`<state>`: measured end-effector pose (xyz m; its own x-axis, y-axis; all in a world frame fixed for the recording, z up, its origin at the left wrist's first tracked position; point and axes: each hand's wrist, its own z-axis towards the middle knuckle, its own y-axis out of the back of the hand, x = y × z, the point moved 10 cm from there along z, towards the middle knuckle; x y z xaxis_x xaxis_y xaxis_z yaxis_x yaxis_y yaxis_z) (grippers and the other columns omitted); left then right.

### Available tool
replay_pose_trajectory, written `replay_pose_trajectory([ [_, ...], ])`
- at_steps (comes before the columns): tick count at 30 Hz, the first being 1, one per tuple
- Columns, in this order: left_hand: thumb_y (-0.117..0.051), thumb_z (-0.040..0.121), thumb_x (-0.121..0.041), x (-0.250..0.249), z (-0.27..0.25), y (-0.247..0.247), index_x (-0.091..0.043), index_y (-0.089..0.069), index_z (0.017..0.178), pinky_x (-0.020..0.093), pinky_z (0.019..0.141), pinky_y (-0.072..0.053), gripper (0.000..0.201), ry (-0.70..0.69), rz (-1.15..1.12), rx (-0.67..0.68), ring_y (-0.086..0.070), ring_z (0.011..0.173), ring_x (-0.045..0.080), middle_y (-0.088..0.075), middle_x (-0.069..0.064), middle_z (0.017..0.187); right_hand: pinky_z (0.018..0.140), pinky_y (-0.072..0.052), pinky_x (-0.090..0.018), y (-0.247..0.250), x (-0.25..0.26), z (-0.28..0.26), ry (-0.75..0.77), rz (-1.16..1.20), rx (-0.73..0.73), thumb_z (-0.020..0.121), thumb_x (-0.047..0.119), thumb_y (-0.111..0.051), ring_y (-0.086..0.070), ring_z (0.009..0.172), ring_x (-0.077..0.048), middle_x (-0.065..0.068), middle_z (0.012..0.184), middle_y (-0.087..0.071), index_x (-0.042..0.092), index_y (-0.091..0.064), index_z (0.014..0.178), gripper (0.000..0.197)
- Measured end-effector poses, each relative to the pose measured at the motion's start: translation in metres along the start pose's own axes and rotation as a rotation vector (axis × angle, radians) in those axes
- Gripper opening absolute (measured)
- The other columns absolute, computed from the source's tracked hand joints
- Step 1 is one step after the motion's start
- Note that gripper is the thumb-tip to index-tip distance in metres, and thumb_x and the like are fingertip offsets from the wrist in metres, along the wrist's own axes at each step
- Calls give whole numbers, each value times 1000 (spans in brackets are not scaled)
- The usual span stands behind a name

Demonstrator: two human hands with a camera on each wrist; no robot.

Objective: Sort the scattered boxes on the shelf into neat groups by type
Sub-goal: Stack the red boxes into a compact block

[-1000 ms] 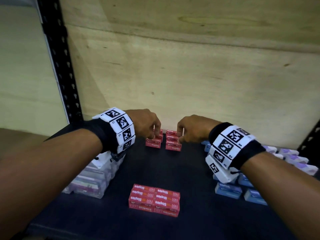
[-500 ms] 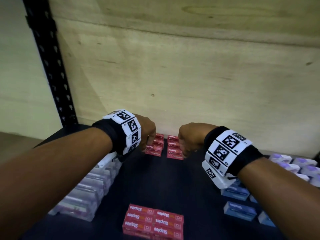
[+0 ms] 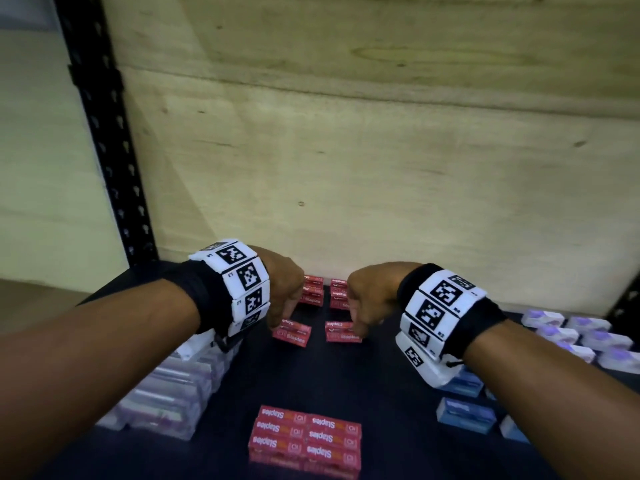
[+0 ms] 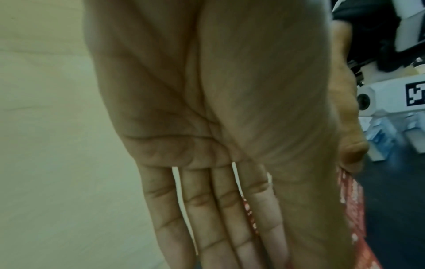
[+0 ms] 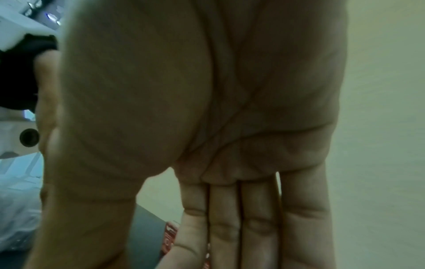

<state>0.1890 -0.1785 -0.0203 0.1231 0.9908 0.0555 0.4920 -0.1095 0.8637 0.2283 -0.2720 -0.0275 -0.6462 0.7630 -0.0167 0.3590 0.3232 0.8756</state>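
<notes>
Two short stacks of red staples boxes stand at the back of the dark shelf, against the plywood wall. My left hand points its fingers down and pinches one red staples box just in front of the left stack. In the left wrist view that box shows beside the thumb, behind straight fingers. My right hand pinches a second red staples box in the same way; a strip of it shows between thumb and fingers. Whether the two boxes touch the shelf is hidden.
A tidy block of red staples boxes lies at the shelf's front centre. Clear and white boxes are packed along the left. Blue boxes and purple-white boxes sit at the right. A black upright post stands back left.
Both hands have drawn back from the rear stacks toward me, each bringing one red staples box with it. The head view has tilted and moved closer.
</notes>
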Motion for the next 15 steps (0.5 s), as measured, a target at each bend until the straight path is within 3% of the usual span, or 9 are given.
replay_pose_trajectory([
  [2,-78,81,-15,-4,-10,-5,-12,-74,104,4,44,-41,24,6,-16,20,-54,51,-9,-61,-14,70,87,-56,-40,-8,6,-9,20,41,47,79,27,-80,-65,83,-17,-2,89,-73,8,-76,100,28],
  [5,-78,80,-19,-8,-27,-17,-15,-74,105,13,55,-42,26,26,-14,19,-53,62,-3,-62,-14,77,93,-55,-42,-20,17,-27,36,9,71,79,29,-79,-64,100,-18,0,102,-71,12,-75,103,29],
  [9,-78,80,-19,-19,-45,-29,-16,-74,104,15,61,-43,24,12,-21,20,-52,63,-5,-59,-19,71,97,-51,-41,-32,27,-47,60,3,85,80,30,-79,-61,104,-16,5,105,-69,17,-76,103,28],
  [12,-79,79,-19,-26,-57,-35,-17,-76,101,15,66,-46,22,-11,-29,28,-53,58,-11,-61,-21,69,95,-50,-36,-40,31,-59,73,23,93,81,30,-78,-60,96,-11,11,94,-67,18,-77,103,25],
  [15,-79,79,-20,-33,-68,-41,-18,-76,99,19,74,-49,21,-22,-33,39,-55,61,-9,-63,-20,70,87,-49,-30,-48,34,-69,88,36,101,82,30,-77,-58,87,-6,14,86,-65,19,-76,100,21],
])
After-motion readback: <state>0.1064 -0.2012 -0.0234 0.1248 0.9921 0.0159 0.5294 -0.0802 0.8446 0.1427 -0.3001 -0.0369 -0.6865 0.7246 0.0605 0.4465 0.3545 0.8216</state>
